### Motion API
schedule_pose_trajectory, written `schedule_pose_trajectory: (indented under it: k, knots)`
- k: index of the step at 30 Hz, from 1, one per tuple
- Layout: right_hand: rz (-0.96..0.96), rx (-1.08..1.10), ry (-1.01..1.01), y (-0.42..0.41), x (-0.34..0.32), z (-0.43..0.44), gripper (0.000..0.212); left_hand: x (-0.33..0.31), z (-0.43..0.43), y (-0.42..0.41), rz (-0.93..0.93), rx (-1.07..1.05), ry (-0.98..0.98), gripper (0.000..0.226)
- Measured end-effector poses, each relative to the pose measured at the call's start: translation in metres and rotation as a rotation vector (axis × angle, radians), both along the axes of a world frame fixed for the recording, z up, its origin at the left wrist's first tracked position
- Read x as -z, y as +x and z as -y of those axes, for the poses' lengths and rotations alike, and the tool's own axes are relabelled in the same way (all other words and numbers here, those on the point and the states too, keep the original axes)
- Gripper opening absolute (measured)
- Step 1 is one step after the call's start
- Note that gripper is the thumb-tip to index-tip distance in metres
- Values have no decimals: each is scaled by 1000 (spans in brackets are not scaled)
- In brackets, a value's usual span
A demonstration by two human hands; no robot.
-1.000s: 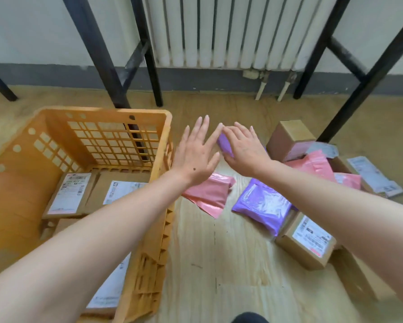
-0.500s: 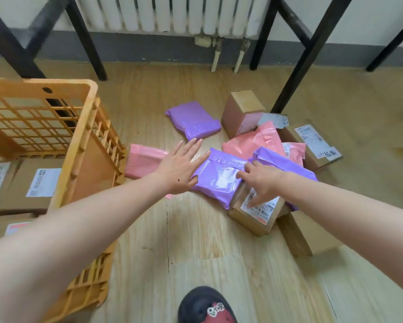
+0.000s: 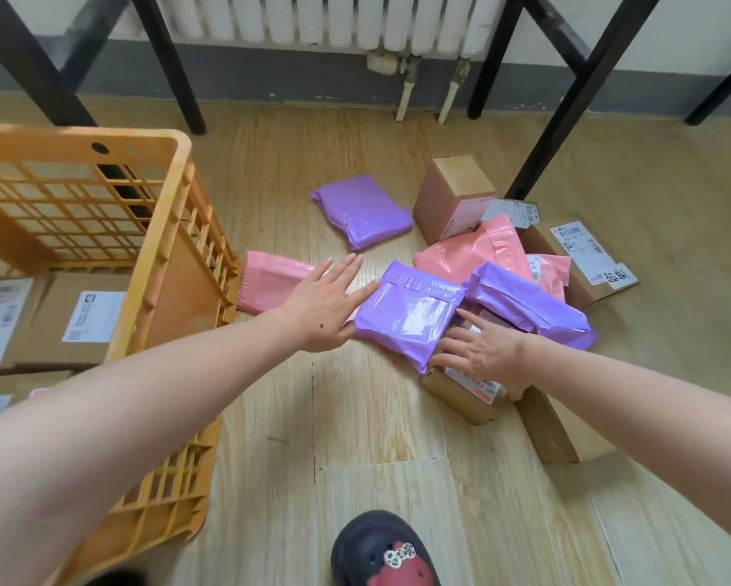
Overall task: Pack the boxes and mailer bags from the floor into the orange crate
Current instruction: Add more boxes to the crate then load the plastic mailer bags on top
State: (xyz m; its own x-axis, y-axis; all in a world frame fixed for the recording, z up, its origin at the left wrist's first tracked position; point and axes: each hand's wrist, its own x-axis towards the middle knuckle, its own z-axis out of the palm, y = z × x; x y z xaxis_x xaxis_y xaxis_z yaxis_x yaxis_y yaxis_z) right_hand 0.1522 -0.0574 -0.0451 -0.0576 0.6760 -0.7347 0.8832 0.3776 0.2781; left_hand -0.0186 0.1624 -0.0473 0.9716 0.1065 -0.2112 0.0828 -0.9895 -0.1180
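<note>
Several labelled boxes (image 3: pixel 89 315) were found already laid in the orange crate (image 3: pixel 177 162) at nine o'clock, so the packing was judged begun but far from finished. On the floor (image 3: pixel 376 437) a loose heap was left from twelve to four o'clock. It held:

- a far purple mailer (image 3: pixel 364 213) at twelve
- an upright box (image 3: pixel 452 196) just beside it at one
- a large pink mailer (image 3: pixel 473 255)
- a flat labelled box (image 3: pixel 583 255) at two
- a crumpled purple mailer (image 3: pixel 528 306) at three
- a plain box (image 3: pixel 554 425) at four

A smaller pink mailer (image 3: pixel 270 285) was seen against the crate's outer wall.

The left grip (image 3: pixel 321 306) was held wide, fingers straight, over that smaller pink mailer. Its thumb side touched the near purple mailer (image 3: pixel 406 319) at the centre, and nothing was held in it. The right grip (image 3: pixel 482 353) was laid flat, fingers spread, on a small labelled box (image 3: pixel 461 391) tucked under that mailer's edge, and nothing was clasped. One of those two parcels was judged the likeliest to be lifted next.

The floor was laid in pale wood-grain planks. A white radiator (image 3: pixel 313 19) was fixed to the wall at twelve, above a grey skirting. Black metal legs (image 3: pixel 566 120) were planted at eleven and one. A black shoe (image 3: pixel 380 556) was seen at six.
</note>
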Motion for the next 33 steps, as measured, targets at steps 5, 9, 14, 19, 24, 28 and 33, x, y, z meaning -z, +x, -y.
schedule_pose_trajectory:
  k: [5,9,14,19,24,28,33]
  knots:
    - [-128,225,27,-25,-1,-35,126,-9,-8,-17,-110,-153,-265,72]
    - [-252,531,-1,-46,-13,-88,122,-17,-11,-32,-144,-301,-690,95]
    - [-403,703,66,-56,-41,-143,121,-27,-18,-43,-44,-425,-890,134]
    - [-445,657,193,-69,-78,-183,119,-47,-35,-60,111,-470,-856,140]
    - [-424,579,335,-78,-150,-217,133,-94,-62,-64,425,-544,-881,126]
    - [-377,513,515,-84,-222,-234,137,-148,-85,-60,668,-531,-842,120]
    - [-328,322,742,-103,-255,-242,137,-187,-106,-76,809,-441,-628,128]
